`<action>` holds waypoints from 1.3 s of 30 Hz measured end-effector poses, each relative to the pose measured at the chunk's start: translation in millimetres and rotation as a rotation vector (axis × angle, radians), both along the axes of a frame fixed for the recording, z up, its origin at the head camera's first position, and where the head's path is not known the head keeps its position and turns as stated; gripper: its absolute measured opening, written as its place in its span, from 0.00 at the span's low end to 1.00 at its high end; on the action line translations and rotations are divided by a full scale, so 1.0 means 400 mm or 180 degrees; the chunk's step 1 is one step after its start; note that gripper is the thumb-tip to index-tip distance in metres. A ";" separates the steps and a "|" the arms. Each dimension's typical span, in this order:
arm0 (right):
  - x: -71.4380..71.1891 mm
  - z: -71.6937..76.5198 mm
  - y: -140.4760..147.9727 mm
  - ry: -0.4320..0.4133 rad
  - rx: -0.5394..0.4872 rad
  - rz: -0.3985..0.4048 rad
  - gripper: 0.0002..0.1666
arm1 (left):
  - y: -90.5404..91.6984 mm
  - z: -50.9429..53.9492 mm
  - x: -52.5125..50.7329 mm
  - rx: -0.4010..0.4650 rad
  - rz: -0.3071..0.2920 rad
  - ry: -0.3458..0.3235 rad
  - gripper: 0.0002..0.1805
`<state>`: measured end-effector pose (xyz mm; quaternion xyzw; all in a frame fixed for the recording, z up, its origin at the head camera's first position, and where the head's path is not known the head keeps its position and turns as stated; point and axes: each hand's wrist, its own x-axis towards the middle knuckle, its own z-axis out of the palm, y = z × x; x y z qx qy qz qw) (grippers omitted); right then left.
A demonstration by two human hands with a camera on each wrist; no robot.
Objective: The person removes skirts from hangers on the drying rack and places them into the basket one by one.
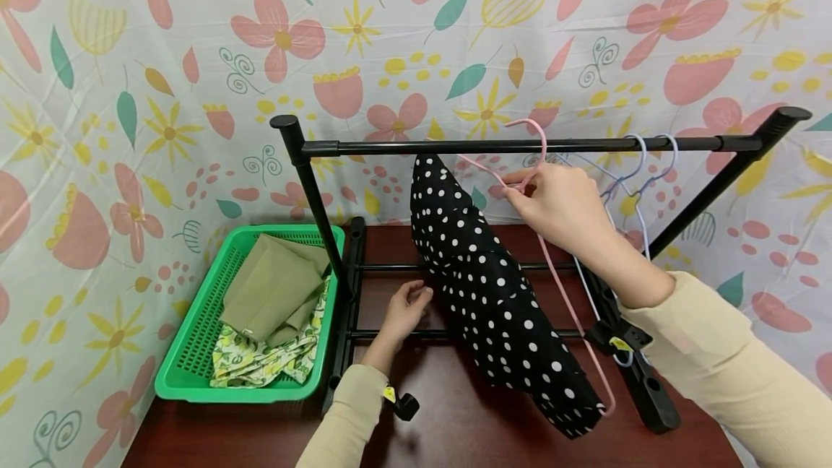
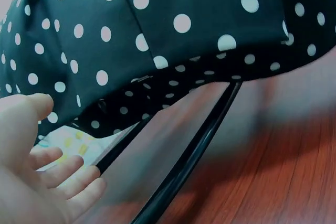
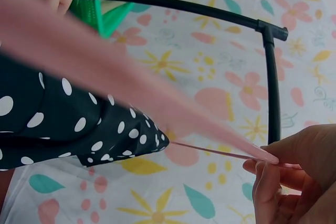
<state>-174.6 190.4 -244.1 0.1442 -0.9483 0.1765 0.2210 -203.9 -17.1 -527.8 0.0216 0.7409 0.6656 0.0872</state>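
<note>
My right hand (image 1: 562, 201) pinches a pink clothes hanger (image 1: 565, 295) at its neck, just below the hook. The hook rises above the black rail (image 1: 403, 148); whether it rests on it I cannot tell. A black garment with white polka dots (image 1: 500, 295) hangs folded on the hanger, slanting down toward the right. In the right wrist view the thumb and fingers close on the pink hanger (image 3: 220, 153). My left hand (image 1: 404, 311) is beside the garment's lower left edge, fingers loosely bent, holding nothing. In the left wrist view its thumb lies close to the dotted cloth (image 2: 157, 19).
A green basket (image 1: 170, 363) at the left holds an olive folded cloth (image 1: 273, 284) and a lemon-print cloth (image 1: 247, 360). Two pale blue hangers (image 1: 643, 157) hang at the rail's right end. The rack stands on a dark red-brown table (image 1: 442, 417) before a flowered backdrop (image 1: 403, 27).
</note>
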 end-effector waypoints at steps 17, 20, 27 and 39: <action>0.004 0.007 -0.034 0.0104 -0.0047 0.0094 0.09 | 0.028 -0.001 -0.003 0.1377 -0.0103 -0.0768 0.35; 0.004 0.007 -0.036 0.0098 -0.0065 0.0089 0.09 | 0.031 0.001 -0.004 0.1518 -0.0093 -0.0826 0.31; -0.001 0.000 -0.037 0.0077 -0.0104 0.0035 0.09 | 0.035 0.011 -0.002 0.1703 -0.0119 -0.0932 0.26; -0.011 -0.010 -0.022 0.0114 -0.0138 -0.0016 0.12 | 0.018 0.028 0.012 0.1870 -0.0060 -0.0911 0.30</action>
